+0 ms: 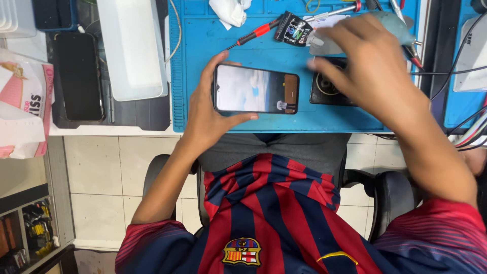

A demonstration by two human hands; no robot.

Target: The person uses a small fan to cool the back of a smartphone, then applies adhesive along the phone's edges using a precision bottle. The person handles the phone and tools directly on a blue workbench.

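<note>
- The left hand (205,109) grasps a lit smartphone (256,90), thumb along the near long edge and fingers curled over the far edge, holding it level just above the blue work mat (203,45) at the front of the bench (109,129).
- The right hand (368,66) is released and spread, blurred with motion, holding nothing that I can make out; it hovers over a small black square part (324,89) and a pale scrap just beside the phone's right end.
- Risk: the phone is pinched only by its edges with one hand. I judge a slip would drop it onto the mat or off the front edge into the lap.
- Risk: the right hand sweeps close to the black adhesive tube (294,29); a knock could roll it against the phone.
- Risk: loose cables (469,129) run off the right side near the forearm; a snag could drag tools along.
- Risk: the red-handled screwdriver (256,33) lies pointing toward the phone, well within reach of a stray elbow.
- Count: two phones, the one held and a dark one (78,76) lying face up on the left.
- Count: one blue mat fully seen, with a second at the right edge.
- Count: one white tray (133,48), one crumpled white tissue (231,11), one adhesive tube.
- Count: one screwdriver clearly, though more tools lie half-hidden behind the right hand.
- Count: one pink-and-white packet (23,101) at far left.
</note>
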